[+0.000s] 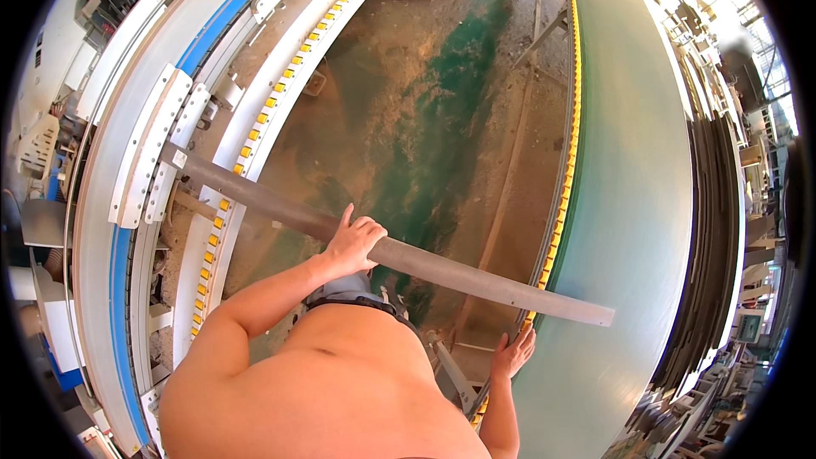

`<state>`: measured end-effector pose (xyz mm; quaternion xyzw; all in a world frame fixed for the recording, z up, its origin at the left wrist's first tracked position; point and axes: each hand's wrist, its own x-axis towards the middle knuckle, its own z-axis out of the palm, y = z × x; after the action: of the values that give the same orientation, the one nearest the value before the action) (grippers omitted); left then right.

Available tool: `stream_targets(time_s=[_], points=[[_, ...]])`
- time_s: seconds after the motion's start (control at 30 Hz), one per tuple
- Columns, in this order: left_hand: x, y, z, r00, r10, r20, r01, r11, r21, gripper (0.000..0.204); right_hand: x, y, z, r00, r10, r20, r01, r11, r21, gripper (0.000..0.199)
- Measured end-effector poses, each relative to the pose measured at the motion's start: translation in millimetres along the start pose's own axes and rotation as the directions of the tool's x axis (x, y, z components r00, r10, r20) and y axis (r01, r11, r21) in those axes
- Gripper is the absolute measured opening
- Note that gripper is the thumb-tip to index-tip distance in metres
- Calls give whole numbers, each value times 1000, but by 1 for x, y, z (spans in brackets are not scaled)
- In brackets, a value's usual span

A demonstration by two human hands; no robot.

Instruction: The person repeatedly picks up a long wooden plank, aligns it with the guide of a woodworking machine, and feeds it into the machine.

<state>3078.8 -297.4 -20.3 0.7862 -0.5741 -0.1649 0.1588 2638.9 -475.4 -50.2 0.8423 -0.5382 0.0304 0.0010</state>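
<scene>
**One long grey board spanning two conveyor rails**

While the torso is hiding the lower floor, the left hand [353, 242] is lying curled over the one long grey board [391, 252] near its middle, fingers wrapping the top edge. The right hand [512, 353] is spreading flat, open, just beneath the board's right end, against the green panel [629, 204]. The board is slanting from the white rail [255, 132] across the dusty floor [442, 119]. Its left end is sitting at a bracket; the contact there is hard to make out.
</scene>
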Motion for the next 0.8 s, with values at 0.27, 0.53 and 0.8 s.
stream_targets(time_s=[0.27, 0.53, 0.8], points=[[53, -21, -7, 999, 26, -37, -27, 999, -28, 64, 30, -4, 6, 999, 33, -17, -33, 999, 1, 64], [111, -41, -20, 996, 39, -76, -39, 999, 0, 63, 30, -8, 3, 993, 114, 5, -114, 993, -9, 61], [167, -62, -40, 1000, 15, -13, -15, 1000, 26, 67, 28, -6, -1, 994, 105, 16, -104, 994, -26, 61]])
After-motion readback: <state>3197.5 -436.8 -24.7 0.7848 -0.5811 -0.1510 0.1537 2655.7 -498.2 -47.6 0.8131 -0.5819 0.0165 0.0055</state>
